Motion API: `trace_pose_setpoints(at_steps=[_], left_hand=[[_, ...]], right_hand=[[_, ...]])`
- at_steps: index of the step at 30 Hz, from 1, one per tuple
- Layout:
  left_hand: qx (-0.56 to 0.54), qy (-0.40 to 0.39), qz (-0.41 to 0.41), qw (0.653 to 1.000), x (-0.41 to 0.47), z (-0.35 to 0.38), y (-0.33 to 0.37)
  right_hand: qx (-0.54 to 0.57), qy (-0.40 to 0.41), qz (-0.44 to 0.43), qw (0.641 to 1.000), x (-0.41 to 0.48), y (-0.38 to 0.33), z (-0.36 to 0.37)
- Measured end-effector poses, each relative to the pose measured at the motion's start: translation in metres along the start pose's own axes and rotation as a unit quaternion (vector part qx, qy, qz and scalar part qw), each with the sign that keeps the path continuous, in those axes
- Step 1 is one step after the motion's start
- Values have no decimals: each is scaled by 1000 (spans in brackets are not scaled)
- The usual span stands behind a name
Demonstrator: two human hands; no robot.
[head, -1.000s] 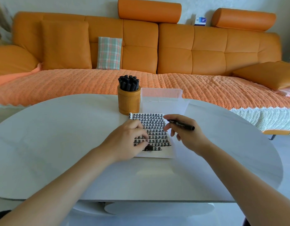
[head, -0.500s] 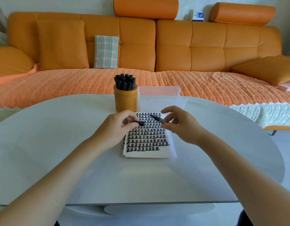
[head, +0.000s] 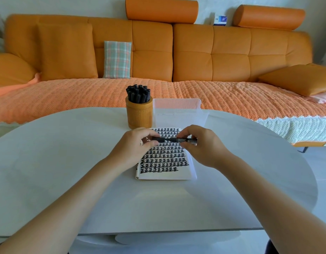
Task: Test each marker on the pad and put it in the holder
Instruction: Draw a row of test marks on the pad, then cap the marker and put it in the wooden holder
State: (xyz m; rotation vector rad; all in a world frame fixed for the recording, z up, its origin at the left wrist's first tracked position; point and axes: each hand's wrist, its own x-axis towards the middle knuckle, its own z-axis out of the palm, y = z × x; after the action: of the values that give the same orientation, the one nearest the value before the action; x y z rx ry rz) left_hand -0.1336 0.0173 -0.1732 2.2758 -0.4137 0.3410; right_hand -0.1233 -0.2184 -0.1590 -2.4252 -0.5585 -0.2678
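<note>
Capping the tested marker over the pad

The white table [head: 67, 162] is carrying the pad [head: 164, 162], already crowded with black test marks, and at its far left corner the holder [head: 139, 114], filling up with markers. The right hand [head: 200, 145] is pinching the marker [head: 186, 140] level above the pad; the left hand [head: 138, 145], which half a second ago was holding the cap [head: 157, 139] apart, is now pressing it over the tip, so testing looks finished and the holder is coming next.
</note>
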Motion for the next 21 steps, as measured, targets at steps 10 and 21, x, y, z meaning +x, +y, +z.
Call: trace_pose_setpoints(at_steps=[10,21], left_hand=[[26,-38,20,999,-3,1,6],[43,-28,84,995,3,-2,4]], right_hand=[[2,-15,-64,998,2,0,12],[0,7,-93,996,6,-8,22]])
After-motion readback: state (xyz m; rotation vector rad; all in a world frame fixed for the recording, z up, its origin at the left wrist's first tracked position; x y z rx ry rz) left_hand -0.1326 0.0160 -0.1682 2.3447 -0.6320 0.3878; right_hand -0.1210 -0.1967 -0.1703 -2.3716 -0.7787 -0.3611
